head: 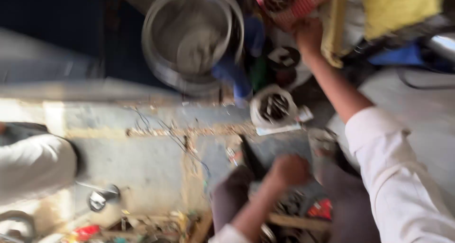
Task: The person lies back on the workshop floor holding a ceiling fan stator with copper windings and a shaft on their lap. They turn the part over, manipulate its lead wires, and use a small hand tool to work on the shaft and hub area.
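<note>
Currently: right hand (309, 34) raised above the white tub of dark parts (275, 108), its fingers lost in the yellow cloth (400, 8) and red checked rag (289, 3); whether they pinch or lie spread, I cannot tell. Left hand (290, 170) below that tub, fingers curled into a fist, contents unseen. Steel pot (192, 34) left of the tub. Risk: tugging the cloth may topple the clutter onto the tub. Everything blurred; small objects unreadable.
</note>
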